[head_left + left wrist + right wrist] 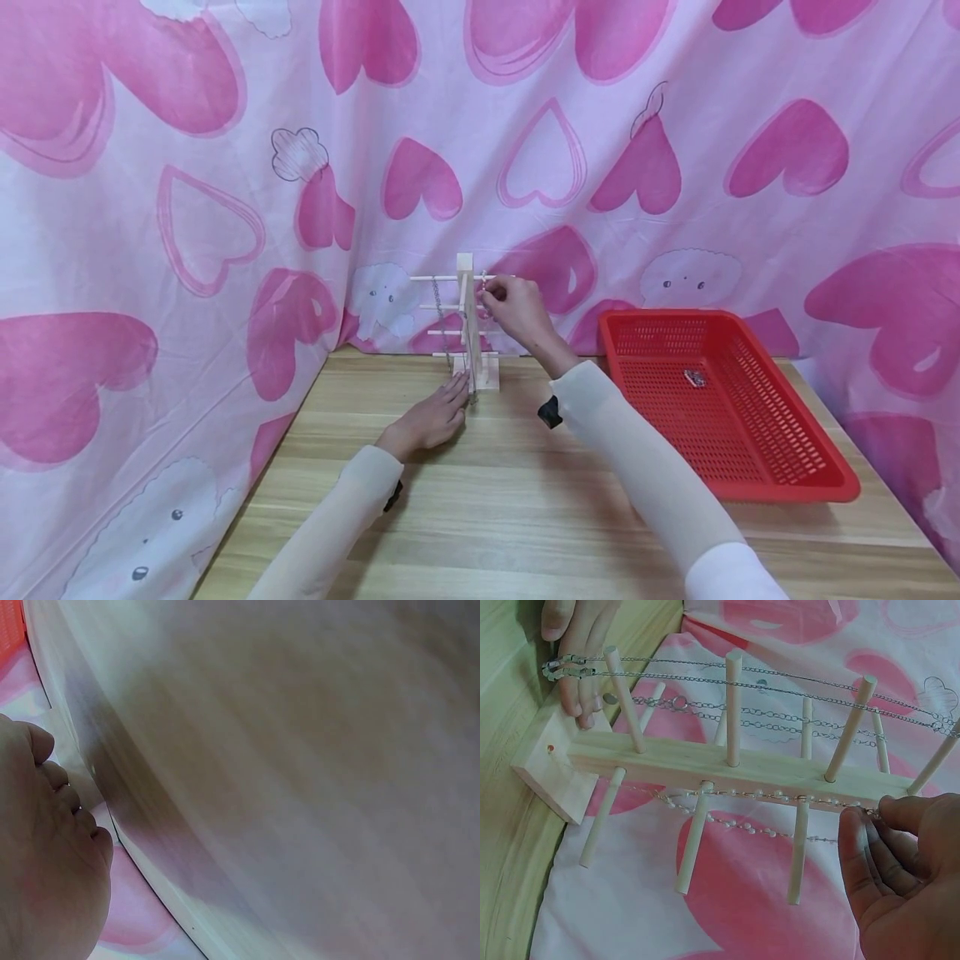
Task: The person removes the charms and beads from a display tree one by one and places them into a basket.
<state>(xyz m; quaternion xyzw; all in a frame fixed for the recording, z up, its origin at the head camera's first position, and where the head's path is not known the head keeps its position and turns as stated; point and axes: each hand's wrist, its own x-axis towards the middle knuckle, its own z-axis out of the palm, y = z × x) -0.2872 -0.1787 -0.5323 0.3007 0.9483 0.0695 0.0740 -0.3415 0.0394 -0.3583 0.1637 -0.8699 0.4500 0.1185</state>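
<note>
1. A pink heart-printed cloth backdrop [645, 175] is hung behind and to both sides of a wooden tabletop [525, 508].
2. A red plastic basket [780, 475] is set on the right part of the tabletop, well apart from the stand; a small dark trinket [694, 378] is seen lying inside it.
3. A wooden jewellery stand [467, 287] with dowel pegs on both sides is placed upright at the back edge of the tabletop, against the cloth.
4. Silver chains [780, 694] are draped along the pegs on one side of the stand, and a pearl-beaded chain [735, 796] is hung on the other side, close to the post.
5. The right hand [517, 312] is raised to the upper pegs, and the end of the pearl-beaded chain is pinched between its curled fingertips [874, 844].
6. The left hand [431, 417] is laid flat on the tabletop with fingers straight, and the base of the stand is touched by its fingertips [581, 690].
</note>
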